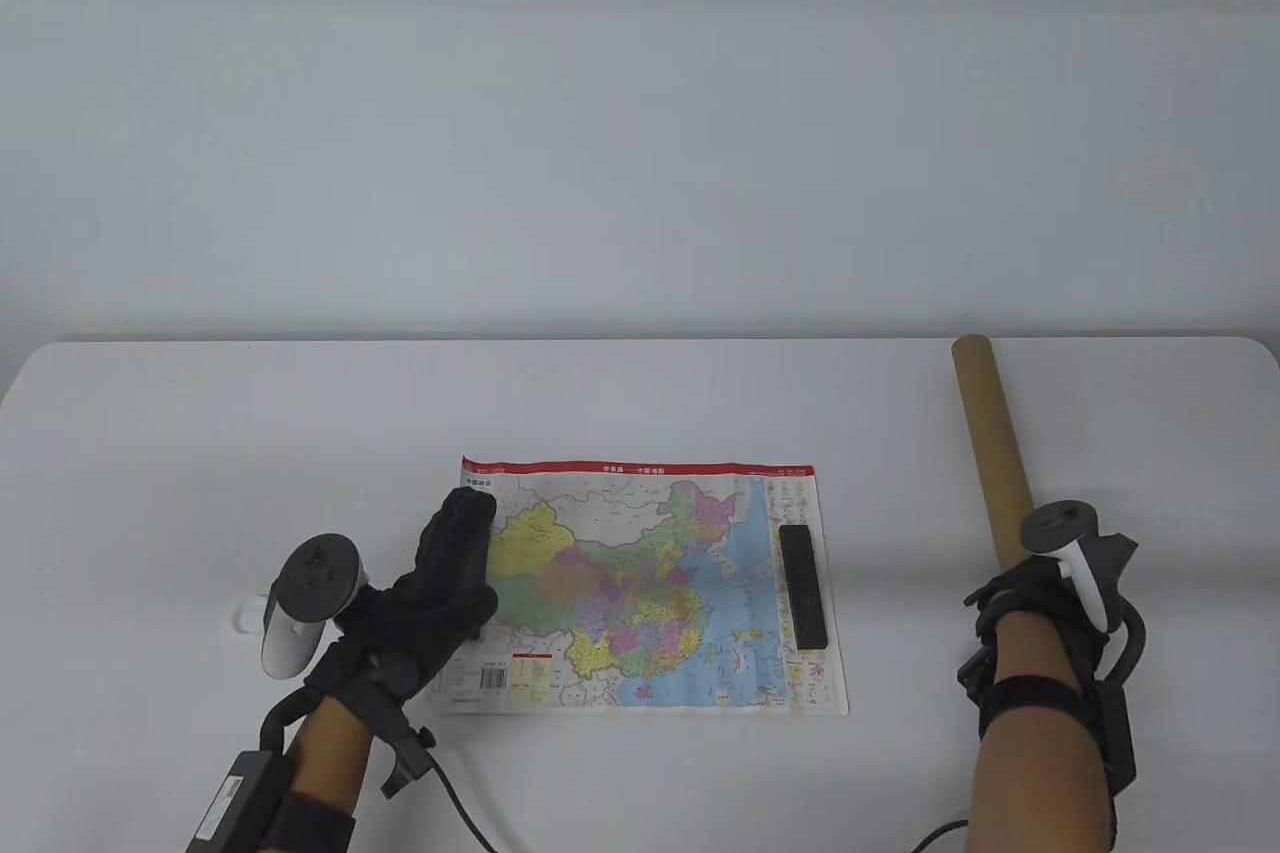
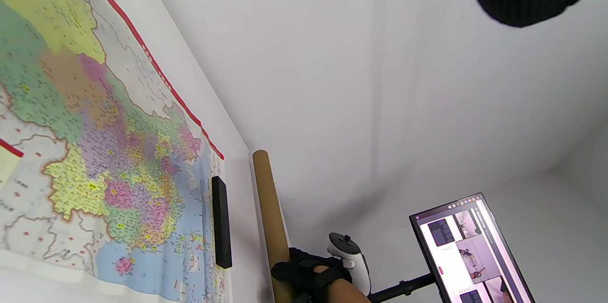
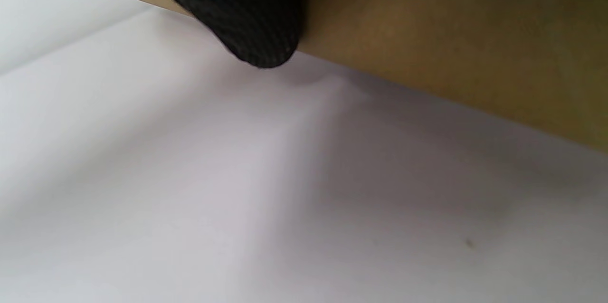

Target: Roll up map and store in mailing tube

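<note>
A colourful map (image 1: 650,583) lies flat on the white table (image 1: 200,453), and shows in the left wrist view (image 2: 95,151). A black bar (image 1: 803,585) lies on its right edge, seen too in the left wrist view (image 2: 221,227). My left hand (image 1: 450,563) rests flat, fingers spread, on the map's left part. A brown cardboard mailing tube (image 1: 990,453) lies on the table at the right, pointing away. My right hand (image 1: 1030,593) grips the tube's near end; in the right wrist view a gloved finger (image 3: 237,13) wraps the tube (image 3: 451,46). The tube also shows in the left wrist view (image 2: 268,203).
A monitor (image 2: 470,250) on an arm stands off the table to the right. A white round object (image 1: 248,611) lies by my left tracker. Cables trail from both wrists at the near edge.
</note>
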A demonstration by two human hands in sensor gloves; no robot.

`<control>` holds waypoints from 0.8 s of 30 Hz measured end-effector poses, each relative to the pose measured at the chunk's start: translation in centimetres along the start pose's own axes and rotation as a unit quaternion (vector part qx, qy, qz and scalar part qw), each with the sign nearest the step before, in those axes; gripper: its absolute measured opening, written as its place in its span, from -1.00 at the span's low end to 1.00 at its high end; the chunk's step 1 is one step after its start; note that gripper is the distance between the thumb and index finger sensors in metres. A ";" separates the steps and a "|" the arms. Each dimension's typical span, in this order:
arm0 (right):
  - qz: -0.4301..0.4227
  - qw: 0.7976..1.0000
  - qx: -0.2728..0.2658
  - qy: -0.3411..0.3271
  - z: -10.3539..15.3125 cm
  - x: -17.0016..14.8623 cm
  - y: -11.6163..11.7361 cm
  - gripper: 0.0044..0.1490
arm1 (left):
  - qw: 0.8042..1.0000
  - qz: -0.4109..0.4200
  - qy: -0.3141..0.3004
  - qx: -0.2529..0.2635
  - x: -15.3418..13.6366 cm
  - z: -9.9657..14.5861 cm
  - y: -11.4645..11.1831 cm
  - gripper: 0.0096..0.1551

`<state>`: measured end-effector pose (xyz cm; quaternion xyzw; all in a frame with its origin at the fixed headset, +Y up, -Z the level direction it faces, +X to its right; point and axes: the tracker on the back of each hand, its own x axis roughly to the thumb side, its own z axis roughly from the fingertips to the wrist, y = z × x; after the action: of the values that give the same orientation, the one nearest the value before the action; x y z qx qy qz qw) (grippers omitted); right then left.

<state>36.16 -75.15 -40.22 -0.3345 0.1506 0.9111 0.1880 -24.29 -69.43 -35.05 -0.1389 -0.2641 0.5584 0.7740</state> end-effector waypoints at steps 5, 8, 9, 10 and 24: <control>0.011 1.000 -0.001 -0.004 -0.1 0.5 0.4 0.14 | 1.000 -0.006 0.005 -0.005 0.0 -0.1 -0.2 0.10; 0.028 1.000 -0.004 -0.011 0.0 0.8 0.6 0.14 | 1.000 -0.009 0.004 -0.006 -0.1 -0.2 -0.2 0.09; 0.034 0.999 -0.008 -0.013 0.0 0.8 0.7 0.14 | 1.000 -0.010 0.004 -0.006 -0.1 -0.2 -0.2 0.10; 0.042 0.999 -0.011 -0.016 0.0 0.9 0.8 0.14 | 1.000 -0.011 0.005 -0.007 -0.1 -0.2 -0.3 0.10; 0.078 0.997 -0.003 -0.021 -0.1 0.6 1.1 0.35 | 1.000 -0.019 0.015 -0.014 -0.3 -0.3 -0.6 0.10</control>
<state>35.28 -76.03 -40.49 -0.3028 0.1692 0.9304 0.1184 -23.71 -69.90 -35.09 -0.1531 -0.2635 0.5378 0.7861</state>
